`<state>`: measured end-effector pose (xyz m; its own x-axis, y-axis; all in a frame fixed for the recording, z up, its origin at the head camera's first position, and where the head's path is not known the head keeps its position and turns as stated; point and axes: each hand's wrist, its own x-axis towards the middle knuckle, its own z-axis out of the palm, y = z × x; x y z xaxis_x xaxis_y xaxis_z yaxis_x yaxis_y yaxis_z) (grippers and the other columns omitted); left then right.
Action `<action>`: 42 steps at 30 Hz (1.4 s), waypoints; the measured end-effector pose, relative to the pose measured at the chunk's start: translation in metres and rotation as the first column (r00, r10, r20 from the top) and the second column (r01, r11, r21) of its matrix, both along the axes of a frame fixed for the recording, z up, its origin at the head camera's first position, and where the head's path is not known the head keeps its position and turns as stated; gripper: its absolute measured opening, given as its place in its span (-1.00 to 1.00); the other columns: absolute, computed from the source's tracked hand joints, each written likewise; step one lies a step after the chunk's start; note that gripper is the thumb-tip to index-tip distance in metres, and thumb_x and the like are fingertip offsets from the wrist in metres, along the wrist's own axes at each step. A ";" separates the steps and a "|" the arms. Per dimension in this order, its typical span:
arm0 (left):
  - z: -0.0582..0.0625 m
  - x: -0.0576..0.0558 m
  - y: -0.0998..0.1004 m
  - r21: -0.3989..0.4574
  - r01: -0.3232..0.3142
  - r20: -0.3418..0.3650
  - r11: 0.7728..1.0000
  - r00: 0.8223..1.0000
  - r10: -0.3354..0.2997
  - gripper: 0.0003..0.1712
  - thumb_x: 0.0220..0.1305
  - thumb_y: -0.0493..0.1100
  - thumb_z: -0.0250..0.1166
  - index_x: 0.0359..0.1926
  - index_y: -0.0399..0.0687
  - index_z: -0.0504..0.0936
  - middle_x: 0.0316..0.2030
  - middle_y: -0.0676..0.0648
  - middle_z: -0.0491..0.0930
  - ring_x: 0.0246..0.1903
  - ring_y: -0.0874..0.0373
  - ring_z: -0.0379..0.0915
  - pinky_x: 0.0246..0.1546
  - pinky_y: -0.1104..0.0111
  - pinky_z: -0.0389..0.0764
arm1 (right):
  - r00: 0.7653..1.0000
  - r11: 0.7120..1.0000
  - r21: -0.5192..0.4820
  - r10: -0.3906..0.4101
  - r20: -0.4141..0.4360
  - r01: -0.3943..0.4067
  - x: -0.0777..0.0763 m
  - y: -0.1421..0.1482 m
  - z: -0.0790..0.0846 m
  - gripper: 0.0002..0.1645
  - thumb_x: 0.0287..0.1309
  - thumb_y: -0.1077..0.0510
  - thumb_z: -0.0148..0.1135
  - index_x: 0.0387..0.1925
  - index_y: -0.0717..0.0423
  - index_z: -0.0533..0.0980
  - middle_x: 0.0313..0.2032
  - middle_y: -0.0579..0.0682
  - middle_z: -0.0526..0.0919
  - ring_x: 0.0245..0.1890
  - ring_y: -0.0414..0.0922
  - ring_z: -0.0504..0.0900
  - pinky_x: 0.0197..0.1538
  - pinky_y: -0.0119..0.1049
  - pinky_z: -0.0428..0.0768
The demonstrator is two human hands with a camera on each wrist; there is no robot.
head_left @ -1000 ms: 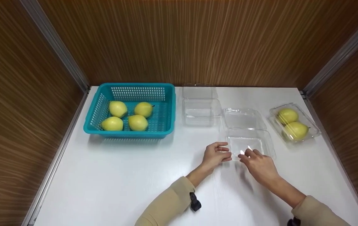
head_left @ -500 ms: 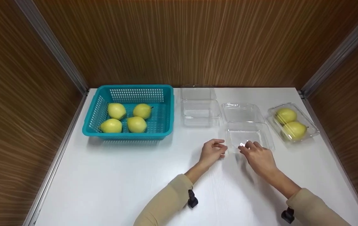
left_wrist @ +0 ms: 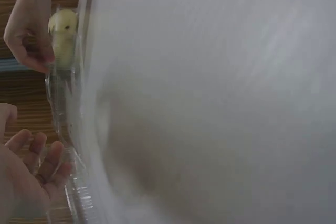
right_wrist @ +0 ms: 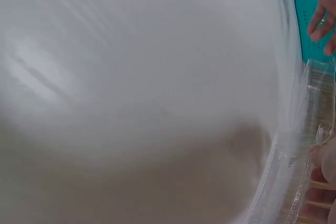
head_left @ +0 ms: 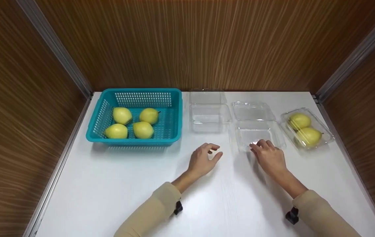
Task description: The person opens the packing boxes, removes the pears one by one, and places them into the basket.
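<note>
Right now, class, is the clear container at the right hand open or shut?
Open: its far half lies spread back behind the near half.

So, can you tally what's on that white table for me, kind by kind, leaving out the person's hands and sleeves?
Teal basket: 1
Clear plastic boxes: 3
Yellow pears: 6
Total: 10

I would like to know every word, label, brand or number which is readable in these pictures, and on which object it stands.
No readable text in any view.
Teal basket and pears: no label or lettering seen.
Clear containers: no label seen; any moulded mark is too small to read.
Black wrist devices: too small to tell.
</note>
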<state>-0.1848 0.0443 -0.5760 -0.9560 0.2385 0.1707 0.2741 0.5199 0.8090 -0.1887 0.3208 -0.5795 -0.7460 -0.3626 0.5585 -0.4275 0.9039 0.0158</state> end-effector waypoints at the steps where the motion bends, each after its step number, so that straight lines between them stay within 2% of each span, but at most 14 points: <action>1: 0.003 0.001 -0.005 -0.036 0.000 -0.032 0.999 0.999 -0.002 -0.67 0.45 0.02 0.35 0.07 -0.06 0.75 -0.03 -0.06 0.77 -0.05 0.01 0.70 -0.02 0.29 0.70 | 1.000 1.000 -0.004 -0.005 0.004 0.005 -0.002 0.000 -0.001 -0.84 0.15 0.24 0.51 -0.20 0.08 0.76 -0.34 0.11 0.70 -0.33 0.13 0.68 -0.62 -0.01 0.60; 3: 0.008 0.003 -0.016 -0.101 -0.002 -0.100 0.995 0.995 -0.008 -0.68 0.44 0.05 0.36 0.05 -0.02 0.76 -0.03 -0.04 0.76 -0.03 0.04 0.68 -0.02 0.27 0.69 | 1.000 1.000 -0.011 -0.013 0.006 0.014 -0.006 -0.001 -0.001 -0.85 0.16 0.24 0.50 -0.20 0.08 0.76 -0.33 0.11 0.70 -0.31 0.14 0.68 -0.61 0.00 0.60; 5: 0.013 0.003 -0.026 -0.162 -0.015 -0.185 0.987 0.983 -0.015 -0.69 0.42 0.06 0.38 0.03 0.02 0.77 -0.06 -0.01 0.76 -0.02 0.06 0.66 0.02 0.25 0.67 | 1.000 1.000 -0.019 -0.021 0.010 0.021 -0.009 -0.001 -0.002 -0.85 0.17 0.23 0.49 -0.19 0.08 0.76 -0.32 0.10 0.70 -0.30 0.14 0.68 -0.59 0.00 0.61; 10: 0.024 0.004 -0.056 -0.257 -0.092 -0.374 0.962 0.927 -0.012 -0.73 0.37 0.06 0.44 -0.05 0.05 0.78 -0.13 0.02 0.73 -0.03 0.08 0.63 0.12 0.16 0.56 | 0.999 0.999 -0.032 -0.041 0.016 0.042 -0.018 -0.002 -0.004 -0.85 0.19 0.20 0.50 -0.18 0.06 0.76 -0.31 0.11 0.72 -0.29 0.15 0.69 -0.56 0.00 0.64; 18: 0.038 0.000 -0.110 -0.310 -0.235 -0.486 0.921 0.872 0.058 -0.71 0.31 0.04 0.50 -0.05 0.01 0.80 -0.05 -0.07 0.69 0.07 -0.01 0.53 0.17 0.06 0.52 | 0.999 0.998 -0.049 -0.049 0.003 0.049 -0.035 -0.006 -0.004 -0.85 0.19 0.21 0.51 -0.18 0.07 0.76 -0.31 0.13 0.73 -0.30 0.17 0.69 -0.52 0.04 0.66; 21: 0.036 -0.003 -0.130 -0.327 -0.282 -0.535 0.902 0.842 0.070 -0.71 0.29 0.03 0.51 -0.05 0.01 0.80 -0.05 -0.10 0.69 0.06 -0.04 0.52 0.15 0.04 0.52 | 0.998 0.997 -0.045 -0.057 0.009 0.057 -0.039 -0.008 -0.003 -0.85 0.21 0.20 0.49 -0.17 0.07 0.76 -0.30 0.14 0.73 -0.30 0.17 0.69 -0.51 0.05 0.67; 26: 0.026 -0.006 -0.160 -0.337 -0.354 -0.596 0.872 0.798 0.094 -0.71 0.27 0.02 0.53 -0.07 -0.01 0.80 -0.08 -0.12 0.67 0.02 -0.07 0.52 0.09 0.03 0.51 | 0.997 0.997 -0.036 -0.064 0.048 0.065 -0.046 -0.012 -0.001 -0.86 0.26 0.18 0.44 -0.14 0.06 0.76 -0.27 0.13 0.73 -0.27 0.18 0.70 -0.49 0.08 0.68; 29: 0.020 -0.006 -0.175 -0.340 -0.383 -0.604 0.859 0.789 0.113 -0.69 0.27 0.03 0.53 -0.07 -0.02 0.79 -0.07 -0.14 0.65 0.01 -0.08 0.50 0.11 0.00 0.48 | 0.996 0.997 -0.036 -0.069 0.061 0.071 -0.050 -0.015 -0.001 -0.86 0.27 0.18 0.43 -0.13 0.05 0.76 -0.26 0.14 0.73 -0.26 0.18 0.70 -0.48 0.10 0.68; 34: 0.014 -0.006 -0.191 -0.338 -0.419 -0.599 0.842 0.786 0.151 -0.67 0.29 0.05 0.51 -0.06 -0.04 0.78 -0.08 -0.16 0.64 -0.01 -0.12 0.47 0.10 -0.04 0.46 | 0.996 0.996 -0.037 -0.075 0.054 0.077 -0.058 -0.018 -0.001 -0.85 0.28 0.18 0.42 -0.13 0.06 0.76 -0.27 0.14 0.74 -0.26 0.18 0.70 -0.48 0.10 0.68; 42: 0.007 -0.007 -0.202 -0.296 -0.448 -0.613 0.844 0.767 0.192 -0.67 0.25 0.04 0.54 -0.11 -0.06 0.77 -0.13 -0.19 0.62 -0.06 -0.15 0.42 0.01 -0.05 0.39 | 0.991 0.994 -0.017 -0.103 0.085 0.105 -0.069 -0.021 -0.005 -0.84 0.35 0.15 0.36 -0.08 0.04 0.74 -0.22 0.12 0.72 -0.21 0.17 0.70 -0.47 0.12 0.69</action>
<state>-0.1920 -0.1574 -0.5694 -0.7613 0.1028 0.6401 0.3491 0.8970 0.2712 -0.2575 0.3001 -0.5841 -0.8234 -0.2696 0.4994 -0.3302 0.9432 -0.0354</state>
